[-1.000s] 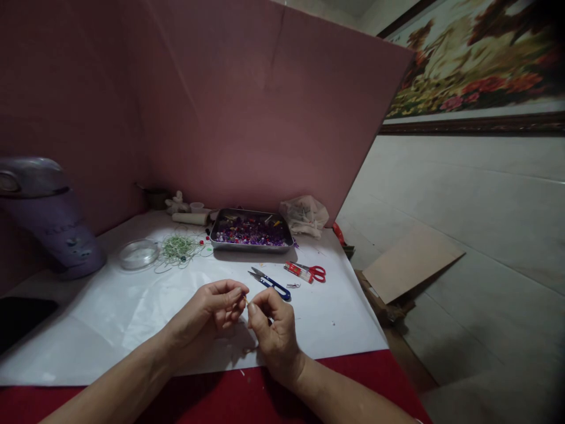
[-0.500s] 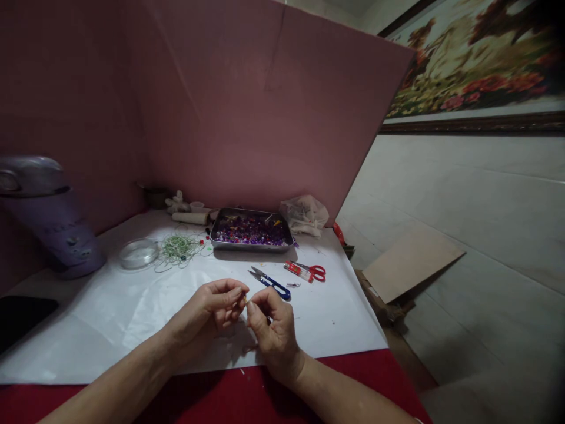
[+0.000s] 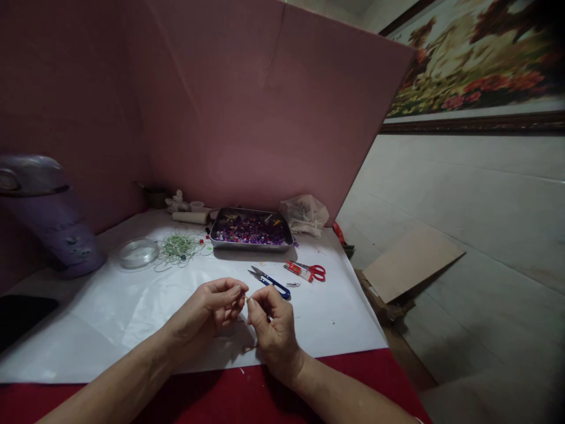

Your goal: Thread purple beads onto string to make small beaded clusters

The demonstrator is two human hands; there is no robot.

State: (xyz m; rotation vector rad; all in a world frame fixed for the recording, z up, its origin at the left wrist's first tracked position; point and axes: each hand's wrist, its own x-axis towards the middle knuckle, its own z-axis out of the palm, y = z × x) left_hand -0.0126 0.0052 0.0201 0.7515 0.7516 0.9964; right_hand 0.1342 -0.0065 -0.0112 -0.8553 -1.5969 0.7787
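My left hand is closed in a pinch, its thumb and forefinger on something tiny and orange-brown that I cannot make out. Close beside it, my right hand pinches too, its thumb pressed to the forefinger at the same small piece. A thin reddish-brown strand shows below the right fingers. Just past the hands lie blue thread snips with the blades pointing left. A small metal clip rests to their right, and red-handled scissors lie behind it under a red lighter.
A metal tray of purple beads stands at the back, a plastic bag to its right. Leftward are a green thread tangle, a clear round dish, a white roll, a purple bottle and a dark flat object.
Both hands stay almost in place, still pinched together. The tiny piece between the fingertips shows less orange now; the right fingertips have shifted very slightly.
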